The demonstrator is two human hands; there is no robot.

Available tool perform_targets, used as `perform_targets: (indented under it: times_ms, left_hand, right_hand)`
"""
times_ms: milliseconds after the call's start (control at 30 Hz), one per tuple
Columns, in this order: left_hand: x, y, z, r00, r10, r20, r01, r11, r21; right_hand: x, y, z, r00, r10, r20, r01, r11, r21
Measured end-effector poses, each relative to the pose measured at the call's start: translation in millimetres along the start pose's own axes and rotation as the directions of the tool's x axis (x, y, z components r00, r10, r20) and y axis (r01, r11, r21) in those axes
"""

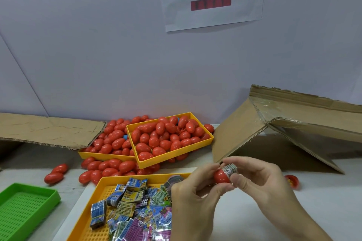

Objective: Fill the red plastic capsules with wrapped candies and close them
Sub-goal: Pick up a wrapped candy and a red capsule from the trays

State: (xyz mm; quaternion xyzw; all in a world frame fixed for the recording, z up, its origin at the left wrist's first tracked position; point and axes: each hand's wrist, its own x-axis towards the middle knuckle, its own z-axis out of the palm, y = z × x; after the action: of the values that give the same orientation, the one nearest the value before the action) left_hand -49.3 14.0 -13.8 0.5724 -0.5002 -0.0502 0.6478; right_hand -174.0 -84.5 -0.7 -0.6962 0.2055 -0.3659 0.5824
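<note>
While both hands' fingers pinch capsule and candy | cardboard behind | capsule tray beyond.

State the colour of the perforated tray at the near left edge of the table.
The perforated tray is bright green, seen in the head view, the only one.

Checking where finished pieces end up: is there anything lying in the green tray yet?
No, the green tray at the lower left shows only its bare perforated floor, with no capsule or candy in the visible part.
</note>
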Motion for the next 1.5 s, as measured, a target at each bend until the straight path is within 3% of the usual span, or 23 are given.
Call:
perform_targets:
  times_ms: [200, 367, 600, 833, 1100, 1367, 1500]
  left_hand:
    - [-0.4, -1.4, 0.6, 0.996, -0.089, -0.012, 0.087, 0.989, -0.116]
    - [-1.2, 1.8, 4.1, 0.997, 0.021, -0.079, -0.026, 0.998, -0.056]
    - [-1.2, 4.3, 4.3, 0.996, -0.016, -0.093, 0.013, 0.999, -0.033]
    - [2.4, -0.6, -3.1, 0.993, -0.111, 0.025, 0.112, 0.993, -0.039]
    - [6.7, -1.2, -7.1, 0.952, -0.295, 0.085, 0.307, 0.923, -0.233]
    - [9.1, 0.4, -15.6, 0.957, -0.231, 0.175, 0.256, 0.957, -0.136]
    - [8.3, -3.3, -15.1, 0.96, -0.217, 0.177, 0.239, 0.964, -0.113]
  right_hand:
    - [-0.5, 0.8, 2.8, 0.999, 0.033, -0.009, -0.033, 0.999, 0.009]
    - [1.1, 4.4, 11.5, 0.994, 0.081, -0.069, -0.079, 0.997, 0.025]
    - [0.1, 4.4, 16.9, 0.994, 0.097, -0.059, -0.092, 0.992, 0.088]
    - [1.0, 5.4, 16.9, 0.991, 0.116, -0.063, -0.103, 0.977, 0.187]
    - [-0.9, -1.5, 13.0, 0.997, 0.08, 0.0, -0.079, 0.987, 0.141]
    - [-1.2, -9.6, -2.1, 0.987, 0.099, 0.125, -0.106, 0.993, 0.05]
    - [-2.1, -7.6, 0.8, 0.988, 0.11, 0.11, -0.11, 0.994, -0.009]
